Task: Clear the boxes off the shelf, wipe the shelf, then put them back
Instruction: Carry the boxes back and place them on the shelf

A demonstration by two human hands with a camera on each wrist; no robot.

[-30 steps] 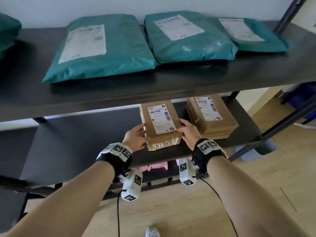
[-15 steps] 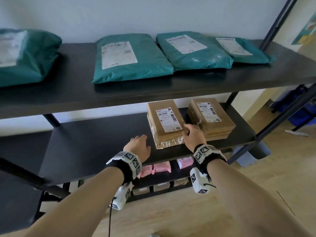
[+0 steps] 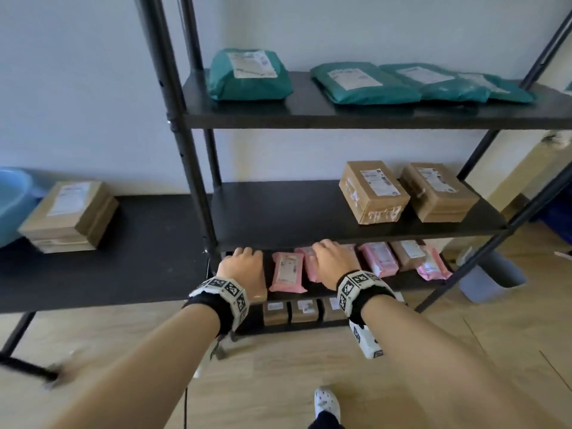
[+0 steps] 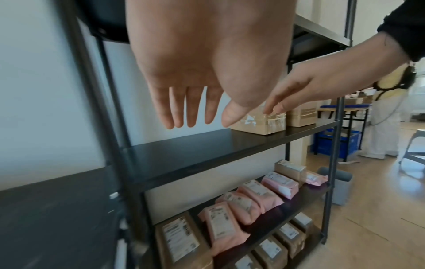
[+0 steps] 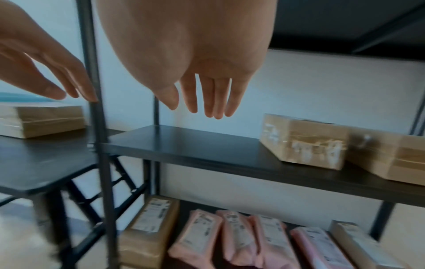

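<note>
Two taped cardboard boxes (image 3: pixel 373 191) (image 3: pixel 438 191) lie side by side at the right end of the black middle shelf (image 3: pixel 278 212); its left half is bare. A stack of similar boxes (image 3: pixel 69 216) sits on the black table to the left. My left hand (image 3: pixel 244 267) and right hand (image 3: pixel 332 264) hover in front of the shelf's front edge, apart from the boxes. Both are empty. The wrist views show the left hand's fingers (image 4: pixel 190 109) and the right hand's fingers (image 5: pixel 207 98) straight and spread. The near box (image 5: pixel 306 142) lies to the right of them.
Green mailer bags (image 3: pixel 362 83) lie on the top shelf. Pink parcels (image 3: pixel 286 272) and small brown boxes (image 3: pixel 305 311) fill the lower shelves. A black upright post (image 3: pixel 185 150) stands between shelf and table. A blue basin (image 3: pixel 12 202) sits far left, a grey bin (image 3: pixel 492 277) on the floor right.
Both hands have let go of the left box and pulled back from the shelf. The box stays beside the other one. The view has drawn back and swung left.
</note>
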